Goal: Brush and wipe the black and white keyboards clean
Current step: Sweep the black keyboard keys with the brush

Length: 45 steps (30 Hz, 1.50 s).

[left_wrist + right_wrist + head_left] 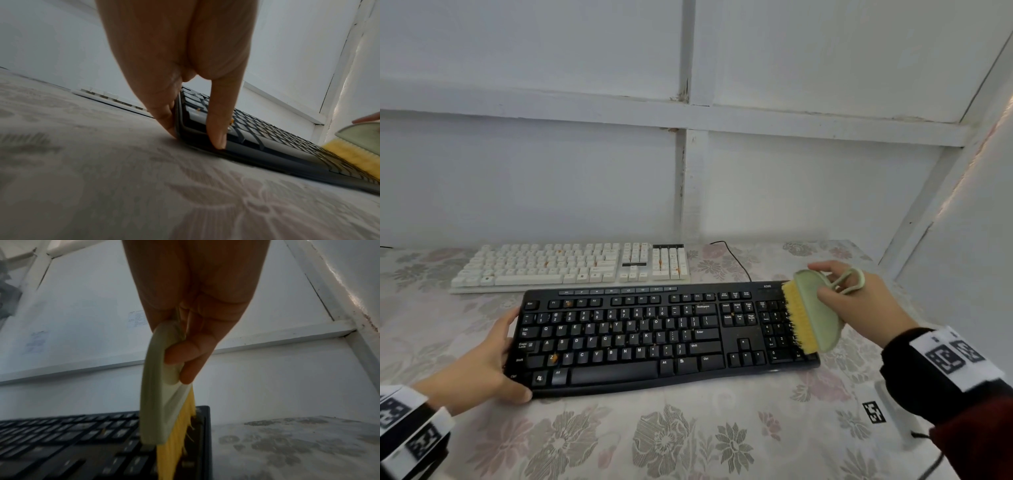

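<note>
Black keyboard (654, 339) lies flat on the counter (688, 428), which carries a floral cloth. All places below are given relative to this keyboard.

White keyboard (571, 265) lies directly behind it, parallel, their long edges just beside each other. Orange crumbs show on several white keys; similar specks sit on the black keys, one clump near the Z key. A black cable (736, 258) runs over the cloth behind the right rear corner.

Left hand (482, 363) holds the left end. Its fingers (164, 113) lie straight against the end edge and down onto the cloth, while the thumb (218, 129) presses on the front left corner of the frame. Grip is a light steadying clamp, fingers not curled.

Right hand (859, 298) is over the right end, above the number pad. It pinches the brush (811, 311): fingers (185, 353) narrow, closed on the pale green body and its loop handle. Yellow bristles (179, 434) point down and touch the keys along the right margin of the number pad.

Both wrists carry bands with black-and-white markers. A small marker tag (874, 412) sits on the counter in front of the right end, well apart from it.
</note>
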### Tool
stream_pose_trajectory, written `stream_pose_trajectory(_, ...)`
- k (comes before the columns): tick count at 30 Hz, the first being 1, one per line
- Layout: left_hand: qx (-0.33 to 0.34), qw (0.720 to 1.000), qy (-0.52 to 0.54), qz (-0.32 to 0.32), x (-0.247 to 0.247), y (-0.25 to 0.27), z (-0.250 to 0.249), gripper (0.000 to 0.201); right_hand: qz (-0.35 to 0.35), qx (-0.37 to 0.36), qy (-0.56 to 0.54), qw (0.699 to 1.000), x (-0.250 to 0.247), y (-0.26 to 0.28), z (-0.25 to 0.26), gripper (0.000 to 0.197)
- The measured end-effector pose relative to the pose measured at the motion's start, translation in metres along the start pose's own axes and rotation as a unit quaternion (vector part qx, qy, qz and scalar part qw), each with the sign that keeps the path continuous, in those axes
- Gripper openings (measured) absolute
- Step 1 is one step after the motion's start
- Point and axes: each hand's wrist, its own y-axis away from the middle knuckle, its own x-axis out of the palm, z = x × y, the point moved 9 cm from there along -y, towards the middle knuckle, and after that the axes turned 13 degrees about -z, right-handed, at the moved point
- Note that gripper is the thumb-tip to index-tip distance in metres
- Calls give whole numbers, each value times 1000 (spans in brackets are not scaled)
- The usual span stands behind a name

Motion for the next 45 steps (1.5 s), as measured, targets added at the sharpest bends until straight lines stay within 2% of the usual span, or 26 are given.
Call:
stream_pose_trajectory(7, 1, 1000, -2, 1, 0, 0, 0, 122, 62, 26, 28, 997, -8, 31, -18, 35)
stream_pose_trajectory(11, 4, 1000, -5, 2, 0, -2, 1, 127, 6, 9, -11, 1000, -22, 10, 0, 37)
stream_pose_trajectory(15, 5, 1000, -4, 4, 1, 0, -1, 131, -39, 0, -41, 998, -12, -11, 8, 37)
stream_pose_trajectory(19, 4, 1000, -13, 6, 1, 0, -1, 132, -21, 8, -23, 999, -2, -10, 4, 38)
stream_pose_trajectory(28, 6, 1000, -12, -5, -1, -2, 0, 125, 48, 27, 49, 997, -10, 36, -18, 36)
stream_pose_trajectory(32, 8, 1000, -14, -8, -2, -3, 1, 121, -5, 14, 8, 1000, -21, 14, 1, 37)
stream_pose_trajectory(35, 7, 1000, -14, -7, -2, -1, 1, 124, -36, 1, -34, 999, -10, -5, 11, 37)
stream_pose_trajectory(39, 9, 1000, -16, -10, -3, -3, 1, 124, -25, 3, -40, 999, 8, -13, 15, 38)
stream_pose_trajectory(45, 9, 1000, -11, -11, -5, -7, 7, 122, 21, 10, 13, 1000, 12, 18, -3, 35)
